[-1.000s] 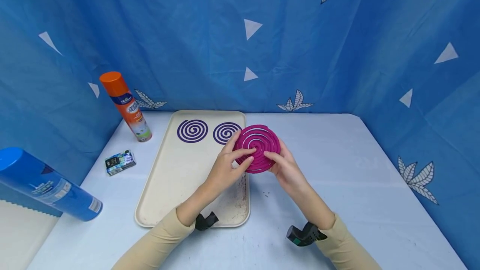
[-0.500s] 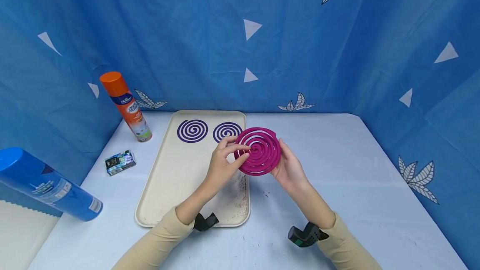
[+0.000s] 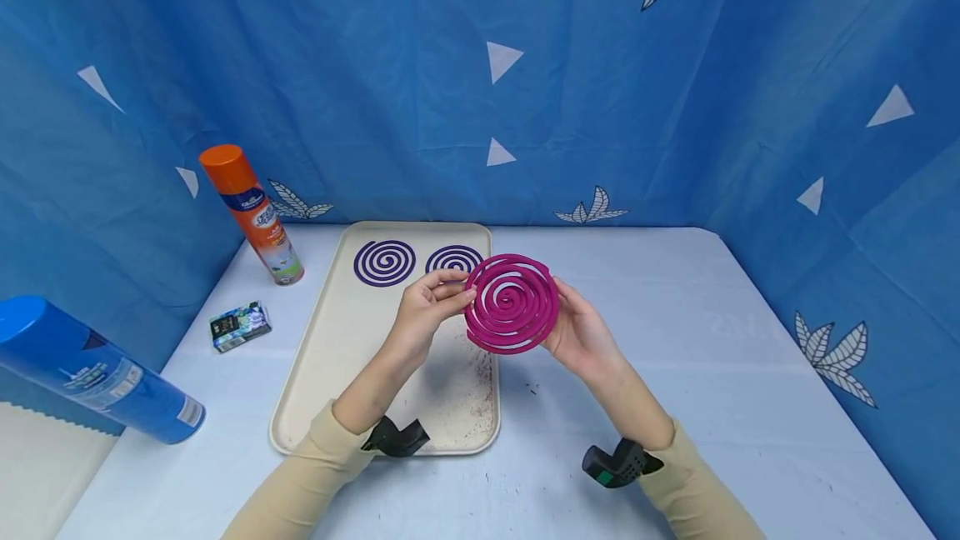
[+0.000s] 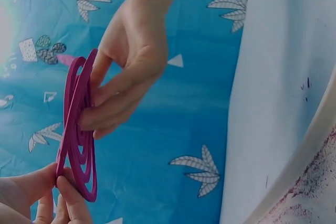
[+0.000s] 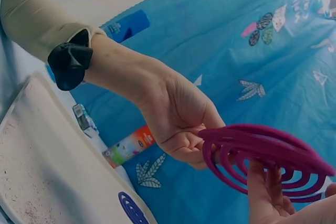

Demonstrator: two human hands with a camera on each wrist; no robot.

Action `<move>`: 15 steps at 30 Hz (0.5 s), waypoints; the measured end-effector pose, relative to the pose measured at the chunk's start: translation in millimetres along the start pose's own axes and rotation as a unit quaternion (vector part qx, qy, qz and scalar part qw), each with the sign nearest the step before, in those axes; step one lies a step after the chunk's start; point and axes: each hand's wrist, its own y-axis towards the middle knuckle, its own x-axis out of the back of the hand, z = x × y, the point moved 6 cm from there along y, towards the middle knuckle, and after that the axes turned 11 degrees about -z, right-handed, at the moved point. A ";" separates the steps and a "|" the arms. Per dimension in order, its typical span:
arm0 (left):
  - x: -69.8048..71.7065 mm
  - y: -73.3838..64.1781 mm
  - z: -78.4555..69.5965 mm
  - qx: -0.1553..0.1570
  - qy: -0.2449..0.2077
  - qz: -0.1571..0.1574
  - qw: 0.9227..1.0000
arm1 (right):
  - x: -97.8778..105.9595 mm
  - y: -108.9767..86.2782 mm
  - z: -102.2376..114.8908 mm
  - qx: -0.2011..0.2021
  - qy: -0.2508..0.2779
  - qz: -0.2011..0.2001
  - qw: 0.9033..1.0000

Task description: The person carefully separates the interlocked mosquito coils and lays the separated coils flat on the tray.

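Observation:
A magenta mosquito coil is held up above the tray's right edge, its rings seeming to lie in two layers. My left hand pinches its left edge between thumb and fingers, seen close in the left wrist view. On the other side my right hand holds the coil, with fingers lying against its back face; its thumb is hard to make out. Two purple mosquito coils lie flat at the far end of the tray: the left coil is fully visible, the right coil is partly hidden behind my left hand.
The cream tray has dark crumbs at its lower right. Left of it stand an orange spray can and a blue spray can, with a small patterned box between them. A blue curtain encloses the table.
My left fingers have moved from the coil's centre out to its left edge. The right thumb has come off the coil's front face. The coil has turned slightly.

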 end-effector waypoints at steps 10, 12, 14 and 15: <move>4.9 2.8 -7.0 0.021 -0.007 0.021 1.000 | 1.9 -0.2 10.1 0.053 -0.132 0.012 0.990; 6.9 3.0 -9.0 0.021 0.001 0.019 1.000 | 5.3 0.8 15.4 0.077 -0.189 -0.006 0.979; 8.2 2.9 -10.3 0.020 0.015 0.018 1.000 | 8.7 2.1 19.7 0.093 -0.231 -0.023 0.968; 8.7 3.1 -10.8 0.020 0.021 0.018 0.999 | 9.9 2.5 21.5 0.098 -0.240 -0.029 0.965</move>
